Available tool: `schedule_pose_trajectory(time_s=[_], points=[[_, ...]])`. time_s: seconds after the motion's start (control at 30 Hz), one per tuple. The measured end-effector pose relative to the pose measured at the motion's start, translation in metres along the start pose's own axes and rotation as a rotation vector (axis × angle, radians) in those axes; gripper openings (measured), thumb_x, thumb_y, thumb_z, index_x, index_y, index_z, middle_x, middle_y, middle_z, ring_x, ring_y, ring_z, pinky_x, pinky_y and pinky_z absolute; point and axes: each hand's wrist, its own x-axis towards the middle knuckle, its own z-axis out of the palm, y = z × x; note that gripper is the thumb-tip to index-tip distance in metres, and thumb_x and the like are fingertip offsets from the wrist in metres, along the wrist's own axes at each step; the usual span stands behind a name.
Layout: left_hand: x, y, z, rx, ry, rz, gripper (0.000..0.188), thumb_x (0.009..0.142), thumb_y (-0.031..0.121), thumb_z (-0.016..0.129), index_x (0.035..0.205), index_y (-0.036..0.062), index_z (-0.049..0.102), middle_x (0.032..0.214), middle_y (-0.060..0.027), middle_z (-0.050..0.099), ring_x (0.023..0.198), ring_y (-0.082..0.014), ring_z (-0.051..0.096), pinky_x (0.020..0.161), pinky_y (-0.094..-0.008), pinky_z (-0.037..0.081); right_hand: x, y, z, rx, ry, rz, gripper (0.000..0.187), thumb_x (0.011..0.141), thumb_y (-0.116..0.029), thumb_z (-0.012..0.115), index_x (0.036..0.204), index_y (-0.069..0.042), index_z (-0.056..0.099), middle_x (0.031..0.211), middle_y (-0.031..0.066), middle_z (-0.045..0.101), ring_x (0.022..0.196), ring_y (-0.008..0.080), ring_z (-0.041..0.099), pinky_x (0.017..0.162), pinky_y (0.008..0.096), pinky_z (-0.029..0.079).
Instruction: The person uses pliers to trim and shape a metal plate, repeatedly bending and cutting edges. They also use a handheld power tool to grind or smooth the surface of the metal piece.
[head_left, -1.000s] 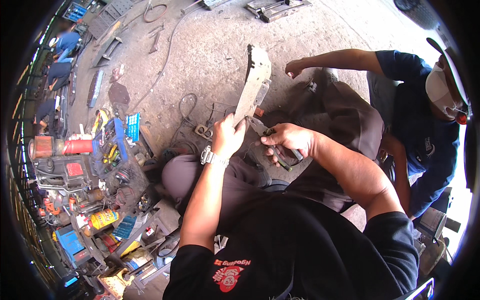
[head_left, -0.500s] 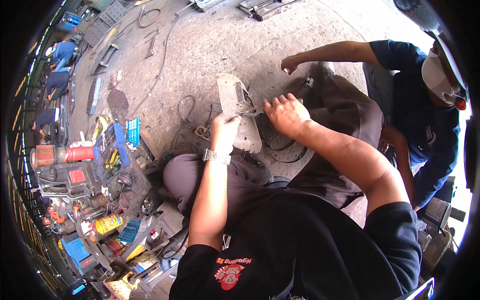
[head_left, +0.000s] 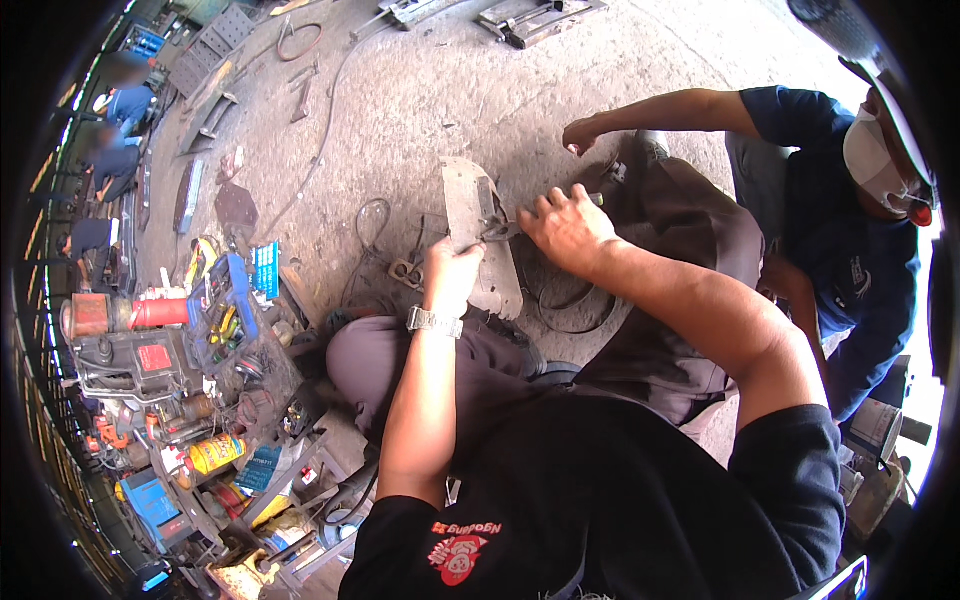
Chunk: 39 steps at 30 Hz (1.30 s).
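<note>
Over the floor in front of me hangs a worn beige plate (head_left: 462, 195), curved at its edges, with a dark rectangular part and metal pieces near its middle. The fingers of my left hand (head_left: 452, 272) are closed on the plate's near left edge, thumb on top. My right hand (head_left: 570, 228) is wrapped round a slim hand tool (head_left: 597, 199) whose butt end sticks out past the palm. Its other end reaches the metal pieces on the plate; I cannot make out its exact kind. Just beyond my left hand, a pair of metal rings (head_left: 402, 273) lies on the floor.
A masked co-worker (head_left: 850, 230) crouches close on the right, one arm stretched toward my right hand. At left stand a blue tool case (head_left: 248, 290), a red cylinder (head_left: 160, 312) and a yellow spray can (head_left: 215, 453). Cables (head_left: 330, 130) and metal frames (head_left: 540, 18) lie on the concrete.
The plate and my left hand have shifted slightly nearer to me and right. My right hand has turned a little, and more of the tool's butt end shows.
</note>
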Motion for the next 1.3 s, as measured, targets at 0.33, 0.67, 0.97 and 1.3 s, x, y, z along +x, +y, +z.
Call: schedule_pose_trajectory(time_s=[0.33,0.67,0.97,1.3], points=[[0.002,-0.004,0.004,0.18,-0.024,0.029,0.024,0.085,0.009,0.074,0.107,-0.0004,0.074,0.09,-0.0089,0.076,0.076,-0.0131,0.066,0.072,-0.0327,0.051,-0.002,0.002,0.006,0.007,-0.111,-0.01,0.046,0.097,-0.021,0.05,0.142,-0.015,0.053,0.115,0.0097,0.064,0.108,0.0268,0.061,0.087,0.0466,0.045],[-0.002,-0.016,0.019,0.404,-0.081,-0.078,0.017,0.084,0.003,0.071,0.101,-0.0007,0.074,0.081,-0.0007,0.07,0.067,-0.0081,0.057,0.061,-0.0283,0.045,-0.015,0.0,0.042,0.203,-0.153,0.019,0.031,0.095,-0.02,0.052,0.121,-0.005,0.061,0.105,0.0139,0.068,0.102,0.0274,0.066,0.081,0.0416,0.047],[0.008,-0.027,0.02,0.438,-0.112,-0.144,0.022,0.084,0.004,0.071,0.105,-0.0019,0.075,0.089,-0.0047,0.075,0.075,-0.0105,0.063,0.07,-0.029,0.05,-0.005,-0.01,0.062,0.36,-0.288,0.072,0.032,0.099,-0.021,0.048,0.122,-0.004,0.061,0.118,0.0176,0.068,0.109,0.0295,0.065,0.088,0.0424,0.049],[0.011,-0.047,0.014,0.24,-0.067,-0.208,0.021,0.086,0.004,0.072,0.106,0.0001,0.074,0.094,-0.0044,0.075,0.079,-0.0106,0.064,0.071,-0.029,0.05,0.002,-0.012,0.071,0.398,-0.262,0.099,0.028,0.098,-0.019,0.047,0.117,-0.004,0.061,0.112,0.0146,0.068,0.105,0.0274,0.065,0.087,0.0414,0.048]])
